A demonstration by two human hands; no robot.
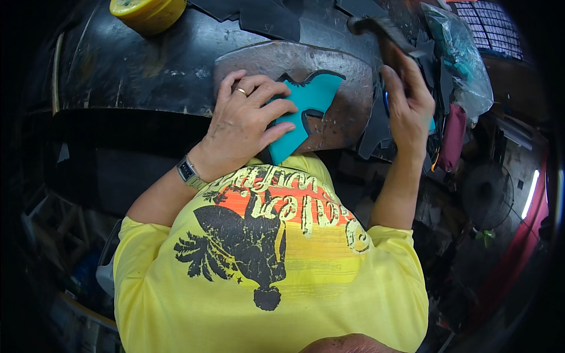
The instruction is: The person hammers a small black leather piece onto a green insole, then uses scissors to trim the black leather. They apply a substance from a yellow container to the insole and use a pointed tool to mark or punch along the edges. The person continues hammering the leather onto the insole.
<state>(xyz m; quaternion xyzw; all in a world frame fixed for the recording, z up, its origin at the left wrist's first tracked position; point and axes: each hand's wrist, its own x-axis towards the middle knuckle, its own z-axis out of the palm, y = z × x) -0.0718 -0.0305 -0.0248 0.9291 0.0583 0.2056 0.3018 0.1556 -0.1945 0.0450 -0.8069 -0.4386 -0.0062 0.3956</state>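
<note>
My left hand (247,120) presses flat on a teal cut piece of leather-like material (306,112), fingers spread over its left part. The teal piece lies on a worn grey slab (347,76) on the dark workbench. My right hand (406,103) is closed around the handle of a hammer (376,29), whose dark head points up and left above the slab's right side. A ring is on my left hand and a wristwatch (188,172) on that wrist.
A yellow round tin (147,12) stands at the bench's far left. Dark cut pieces (265,17) lie behind the slab. A clear plastic bag (465,59) with teal contents and a maroon pouch (453,135) sit to the right. The bench's front edge runs near my chest.
</note>
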